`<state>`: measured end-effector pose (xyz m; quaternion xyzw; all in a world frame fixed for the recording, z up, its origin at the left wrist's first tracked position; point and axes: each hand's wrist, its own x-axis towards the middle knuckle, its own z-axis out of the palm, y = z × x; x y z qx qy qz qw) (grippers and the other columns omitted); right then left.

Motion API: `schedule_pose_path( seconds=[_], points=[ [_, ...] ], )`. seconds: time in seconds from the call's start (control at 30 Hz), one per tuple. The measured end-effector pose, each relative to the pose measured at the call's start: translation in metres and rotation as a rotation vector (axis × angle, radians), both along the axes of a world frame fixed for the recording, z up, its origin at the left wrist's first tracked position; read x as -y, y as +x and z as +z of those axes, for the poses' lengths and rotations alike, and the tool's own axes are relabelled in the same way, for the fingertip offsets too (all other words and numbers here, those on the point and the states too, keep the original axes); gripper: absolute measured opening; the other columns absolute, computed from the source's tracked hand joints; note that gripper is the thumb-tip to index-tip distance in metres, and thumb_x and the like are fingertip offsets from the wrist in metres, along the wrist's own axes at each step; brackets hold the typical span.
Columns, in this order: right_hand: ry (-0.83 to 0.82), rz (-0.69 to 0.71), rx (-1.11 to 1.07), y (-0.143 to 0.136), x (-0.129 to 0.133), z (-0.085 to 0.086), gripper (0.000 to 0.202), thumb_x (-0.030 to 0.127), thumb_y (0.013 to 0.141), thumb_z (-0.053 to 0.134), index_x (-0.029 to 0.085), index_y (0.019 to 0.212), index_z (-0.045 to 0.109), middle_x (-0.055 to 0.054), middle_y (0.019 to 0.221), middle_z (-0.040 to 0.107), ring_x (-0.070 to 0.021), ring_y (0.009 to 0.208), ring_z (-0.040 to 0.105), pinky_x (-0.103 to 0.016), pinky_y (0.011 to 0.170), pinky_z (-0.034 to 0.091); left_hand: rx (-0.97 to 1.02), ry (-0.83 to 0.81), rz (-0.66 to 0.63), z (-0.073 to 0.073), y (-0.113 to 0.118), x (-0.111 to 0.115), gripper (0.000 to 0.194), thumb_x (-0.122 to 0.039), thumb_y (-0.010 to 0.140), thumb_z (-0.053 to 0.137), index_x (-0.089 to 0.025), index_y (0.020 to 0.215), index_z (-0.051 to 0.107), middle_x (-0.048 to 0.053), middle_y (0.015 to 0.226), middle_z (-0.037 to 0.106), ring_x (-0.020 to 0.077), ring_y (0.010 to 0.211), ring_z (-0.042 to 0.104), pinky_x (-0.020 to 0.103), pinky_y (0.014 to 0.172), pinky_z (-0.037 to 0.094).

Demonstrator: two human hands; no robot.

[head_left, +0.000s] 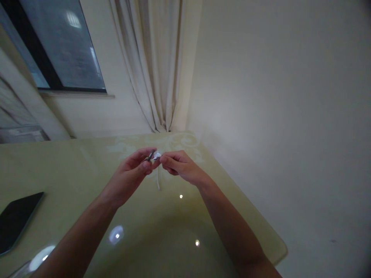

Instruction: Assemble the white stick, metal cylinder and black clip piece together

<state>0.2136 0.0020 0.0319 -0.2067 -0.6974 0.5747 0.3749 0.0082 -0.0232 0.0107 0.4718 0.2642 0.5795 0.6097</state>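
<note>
Above the yellow-green table [139, 216], my two hands meet near its far side. My left hand [135, 166] is closed on a small dark object [150, 155], held between thumb and fingers. A small shiny silvery piece [157, 155] lies between the hands, touching or very near the dark object. The fingertips of my right hand [176, 164] pinch at the right end of this silvery piece. Just below the fingers shows a thin white strip or cord [158, 180]; whether it is joined to the held things cannot be made out.
A dark flat tablet-like object [20, 220] lies at the table's left. Behind the table hang pale curtains [156, 61] beside a window [69, 46]. A plain wall [278, 116] runs along the table's right edge.
</note>
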Motion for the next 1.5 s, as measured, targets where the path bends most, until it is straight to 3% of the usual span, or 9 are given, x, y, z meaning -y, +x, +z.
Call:
schedule_pose_path(
  seconds=[0.23,0.6,1.1,1.5],
  points=[
    [0.045,0.021,0.004,-0.002,0.0,-0.001,0.048,0.057,0.101,0.066,0.015,0.078,0.064,0.007,0.062,0.043,-0.007,0.053,0.033,-0.024,0.049,0.022,-0.007,0.007,-0.006,0.001,0.001,0.001,0.047,-0.04,0.069,0.1,-0.029,0.111,0.084,0.002,0.096,0.078,0.0113,0.079,0.064,0.02,0.071,0.052],
    [0.035,0.012,0.038,-0.001,0.001,0.0,0.048,0.061,0.099,0.066,0.015,0.084,0.067,0.007,0.063,0.043,-0.0079,0.054,0.033,-0.025,0.05,0.024,-0.009,0.001,0.003,0.002,0.003,0.001,0.048,-0.041,0.068,0.1,-0.028,0.111,0.085,0.002,0.094,0.077,0.0116,0.079,0.063,0.02,0.07,0.051],
    [0.023,0.038,0.032,-0.001,0.005,0.006,0.049,0.062,0.097,0.068,0.017,0.078,0.06,0.007,0.062,0.04,-0.0079,0.054,0.032,-0.025,0.05,0.022,0.006,0.046,-0.013,0.005,0.003,0.003,0.043,-0.034,0.071,0.099,-0.027,0.111,0.085,0.002,0.093,0.08,0.0103,0.076,0.066,0.017,0.071,0.054],
    [0.03,0.041,0.019,-0.002,0.006,0.007,0.05,0.061,0.097,0.068,0.018,0.075,0.057,0.007,0.061,0.042,-0.0083,0.054,0.033,-0.025,0.049,0.023,0.013,0.074,0.023,0.012,0.007,0.006,0.042,-0.034,0.067,0.101,-0.025,0.106,0.086,0.003,0.091,0.08,0.013,0.076,0.067,0.023,0.073,0.055]
  ],
)
